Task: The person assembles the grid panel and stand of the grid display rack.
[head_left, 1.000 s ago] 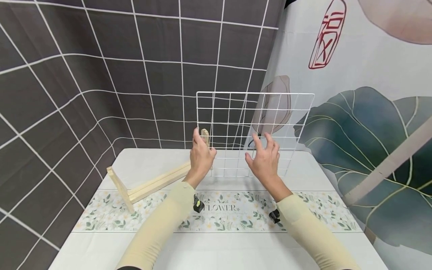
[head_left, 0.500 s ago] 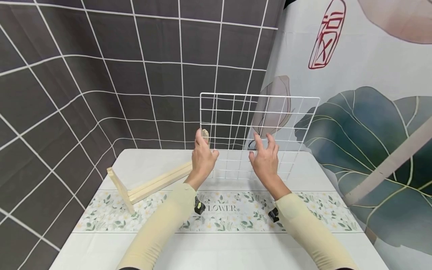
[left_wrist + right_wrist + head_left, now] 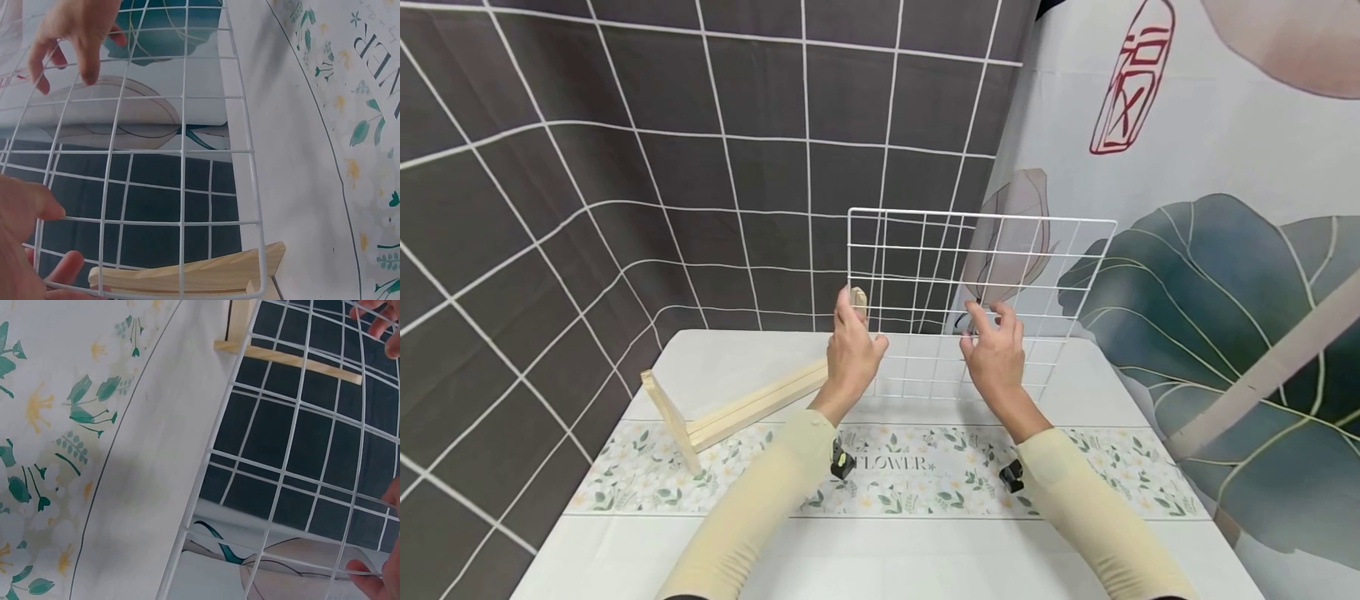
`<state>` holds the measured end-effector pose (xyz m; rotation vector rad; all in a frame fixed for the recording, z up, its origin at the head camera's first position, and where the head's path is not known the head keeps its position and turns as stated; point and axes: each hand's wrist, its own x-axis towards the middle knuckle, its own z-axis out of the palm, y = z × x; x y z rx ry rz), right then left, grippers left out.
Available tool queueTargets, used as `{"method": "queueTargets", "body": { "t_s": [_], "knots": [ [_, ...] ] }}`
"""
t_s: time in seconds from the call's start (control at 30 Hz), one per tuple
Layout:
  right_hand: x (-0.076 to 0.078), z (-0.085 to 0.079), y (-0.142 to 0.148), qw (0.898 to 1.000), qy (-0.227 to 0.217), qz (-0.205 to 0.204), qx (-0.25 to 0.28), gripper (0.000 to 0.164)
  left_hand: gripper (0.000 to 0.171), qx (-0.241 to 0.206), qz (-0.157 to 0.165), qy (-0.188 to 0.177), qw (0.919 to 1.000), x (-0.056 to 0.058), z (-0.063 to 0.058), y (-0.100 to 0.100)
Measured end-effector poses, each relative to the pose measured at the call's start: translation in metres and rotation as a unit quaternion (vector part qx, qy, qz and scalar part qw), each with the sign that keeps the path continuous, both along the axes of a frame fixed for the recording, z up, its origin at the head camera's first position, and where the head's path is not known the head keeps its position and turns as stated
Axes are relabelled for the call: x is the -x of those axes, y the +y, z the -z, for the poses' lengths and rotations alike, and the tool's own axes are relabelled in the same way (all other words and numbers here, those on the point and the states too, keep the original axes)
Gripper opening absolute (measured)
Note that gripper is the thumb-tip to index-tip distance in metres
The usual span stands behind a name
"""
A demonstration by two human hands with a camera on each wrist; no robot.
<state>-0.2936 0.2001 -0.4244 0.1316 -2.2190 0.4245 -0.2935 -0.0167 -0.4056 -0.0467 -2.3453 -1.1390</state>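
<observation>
Only the head view spans the wire grid [image 3: 977,283].

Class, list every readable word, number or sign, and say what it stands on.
"FLOWER", with a star-like mark: on the flowered tablecloth.
Red seal-like sign on the pale backdrop: too stylised to read surely.
Small script near "FLOWER", left wrist view: too faint to read.

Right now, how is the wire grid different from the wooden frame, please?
The wire grid is white; the wooden frame is pale yellowish.
The wire grid is an open mesh of thin wires; the wooden frame has thicker, solid pieces.
The left hand grips the wire grid; the wooden frame rests on the table.
Both have straight parts.
</observation>
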Motion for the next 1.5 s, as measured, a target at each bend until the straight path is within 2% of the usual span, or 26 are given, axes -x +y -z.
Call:
{"method": "queueTargets", "body": {
  "t_s": [0.2, 0.43, 0.6, 0.73, 0.97, 1.07, 1.23, 1.5],
  "knots": [
    [-0.001, 0.000, 0.001, 1.000, -0.003, -0.004, 0.000, 0.049, 0.101, 0.017, -0.001, -0.019, 0.9997, -0.001, -0.001, -0.002],
    [-0.001, 0.004, 0.007, 1.000, -0.020, 0.003, 0.002, 0.048, 0.100, 0.048, 0.025, -0.017, 0.9984, -0.002, -0.001, -0.010],
    [-0.002, 0.004, 0.011, 1.000, -0.018, 0.007, 0.009, 0.048, 0.093, 0.074, 0.035, -0.033, 0.9961, -0.001, -0.002, -0.021],
    [0.001, 0.000, 0.012, 1.000, -0.004, 0.005, 0.016, 0.047, 0.085, 0.082, 0.036, -0.049, 0.9948, -0.004, -0.007, -0.037],
    [0.004, -0.007, 0.013, 1.000, -0.010, 0.005, 0.021, 0.051, 0.076, 0.073, -0.004, -0.041, 0.9965, -0.007, -0.019, -0.071],
    [0.004, -0.007, 0.013, 1.000, -0.014, 0.002, 0.021, 0.050, 0.074, 0.067, -0.021, -0.050, 0.9963, -0.011, -0.021, -0.086],
    [0.004, -0.004, 0.013, 1.000, -0.021, -0.001, 0.018, 0.050, 0.073, 0.059, -0.047, -0.068, 0.9948, -0.020, -0.020, -0.112],
    [0.001, 0.002, 0.012, 0.999, -0.027, -0.004, 0.021, 0.049, 0.068, 0.037, -0.111, -0.063, 0.9912, -0.037, -0.020, -0.152]
  ]
}}
